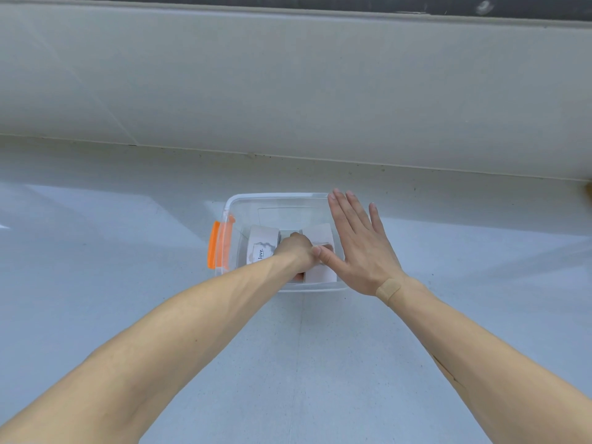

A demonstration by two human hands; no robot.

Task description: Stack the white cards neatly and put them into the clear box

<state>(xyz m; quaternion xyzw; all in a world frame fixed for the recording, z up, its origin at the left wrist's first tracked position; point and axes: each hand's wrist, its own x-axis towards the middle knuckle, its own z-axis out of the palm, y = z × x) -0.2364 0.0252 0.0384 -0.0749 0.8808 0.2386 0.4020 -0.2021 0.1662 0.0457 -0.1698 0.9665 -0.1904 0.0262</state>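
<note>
A clear box (275, 197) with an orange latch (214, 244) on its left side stands on the pale floor. White cards (262, 243) lie inside it, one with dark print, others to the right (320, 236). My left hand (294, 249) reaches down into the box with its fingers curled on the cards; its fingertips are hidden. My right hand (358, 248) lies flat with fingers spread over the box's right rim, its thumb touching my left hand. A plaster sits on my right wrist.
The box sits on a glossy pale floor (128, 245) near a low ledge or wall base (288, 91) that runs across the back. A dark strip lines the top edge.
</note>
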